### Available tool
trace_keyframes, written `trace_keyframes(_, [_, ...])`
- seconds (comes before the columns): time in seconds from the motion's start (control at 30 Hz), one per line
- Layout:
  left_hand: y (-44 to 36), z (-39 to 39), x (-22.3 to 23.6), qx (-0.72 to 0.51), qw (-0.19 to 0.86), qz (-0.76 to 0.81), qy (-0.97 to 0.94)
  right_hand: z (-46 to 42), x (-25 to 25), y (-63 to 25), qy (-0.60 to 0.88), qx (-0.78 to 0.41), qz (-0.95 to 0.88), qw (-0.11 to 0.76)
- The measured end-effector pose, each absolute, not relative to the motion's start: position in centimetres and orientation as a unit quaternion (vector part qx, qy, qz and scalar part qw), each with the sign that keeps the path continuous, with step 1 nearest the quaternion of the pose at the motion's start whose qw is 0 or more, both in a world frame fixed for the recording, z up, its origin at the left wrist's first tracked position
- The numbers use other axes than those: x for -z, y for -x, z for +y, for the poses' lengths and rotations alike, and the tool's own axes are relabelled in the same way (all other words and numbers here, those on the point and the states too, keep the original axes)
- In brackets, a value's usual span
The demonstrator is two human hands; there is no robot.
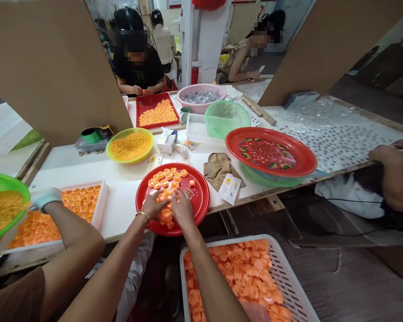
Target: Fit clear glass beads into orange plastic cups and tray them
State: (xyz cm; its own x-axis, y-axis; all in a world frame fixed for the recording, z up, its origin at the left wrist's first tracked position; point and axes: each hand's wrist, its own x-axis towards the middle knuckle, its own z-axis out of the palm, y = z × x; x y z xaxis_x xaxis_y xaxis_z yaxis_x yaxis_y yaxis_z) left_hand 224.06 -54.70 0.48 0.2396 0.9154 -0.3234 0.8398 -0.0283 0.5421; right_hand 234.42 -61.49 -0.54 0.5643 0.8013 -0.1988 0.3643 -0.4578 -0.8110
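A red round tray (201, 197) at the table's front edge holds many small orange plastic cup-shaped pieces (169, 173). My left hand (153, 206), with a gold bangle at the wrist, is over the tray's left part, fingers stretched out among the pieces. Beside it my right hand (182, 208) reaches in from the front, its fingers extended and touching or just above the pieces. Both hands look open, though their fingertips partly merge with the orange pieces. Under my right forearm stands a white perforated basket (290, 273), full of similar orange pieces.
A co-worker's gloved hand (49, 199) works at a white tray (102, 208) of orange pieces on the left. Behind are a yellow-green bowl (151, 145), a tissue pack (166, 142) and a green colander (226, 107). A patterned red tray (305, 156) and brown cloth (218, 170) lie right.
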Motion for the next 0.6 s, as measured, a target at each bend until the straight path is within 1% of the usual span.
trace_keyframes(0.13, [-223.3, -53.3, -1.1, 0.021, 0.251, 0.608, -0.753, -61.9, 0.7, -237.3, 0.807, -0.292, -0.403, 0.318])
trace_keyframes(0.3, [-227.2, -50.5, -1.7, 0.016, 0.162, 0.565, -0.809, -60.8, 0.5, -241.6, 0.831, -0.252, -0.429, 0.251])
trace_keyframes(0.47, [-232.5, -47.0, 0.6, 0.012, 0.114, 0.513, -0.851, -58.2, 1.9, -243.8, 0.871, -0.19, -0.407, 0.199])
trace_keyframes(0.6, [-234.0, -45.6, 2.6, 0.032, 0.086, 0.492, -0.866, -56.4, 3.9, -244.5, 0.876, -0.171, -0.415, 0.177])
